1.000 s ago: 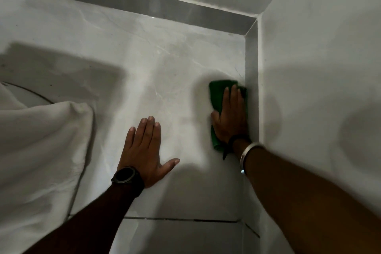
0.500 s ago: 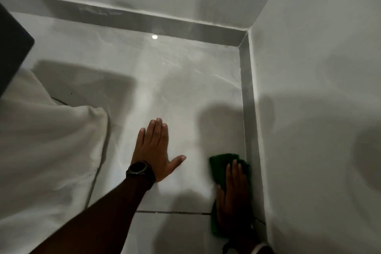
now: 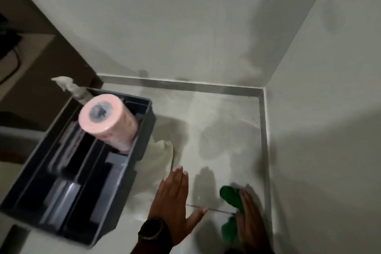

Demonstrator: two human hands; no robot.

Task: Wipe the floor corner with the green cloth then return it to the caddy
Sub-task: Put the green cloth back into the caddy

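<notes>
The green cloth (image 3: pixel 231 196) lies on the pale floor tile close to the right-hand skirting, near the bottom of the view. My right hand (image 3: pixel 252 225) presses flat on top of it, fingers pointing away from me, and hides its middle. My left hand (image 3: pixel 174 200), with a black watch on the wrist, rests flat and spread on the floor to the left of the cloth. The dark grey caddy (image 3: pixel 144 130) stands on the floor at the left. The floor corner (image 3: pixel 260 95) lies farther off, up and right.
A pink paper roll (image 3: pixel 109 119) stands in the caddy's far compartment, and a crumpled white tissue (image 3: pixel 66 83) sticks up behind it. A white cloth (image 3: pixel 160 154) lies on the floor against the caddy's right side. Plain walls close the space on the back and right.
The view has swung up and left, bringing the caddy into sight. My right hand has pulled the green cloth back along the right skirting, away from the corner. My left hand has stayed planted.
</notes>
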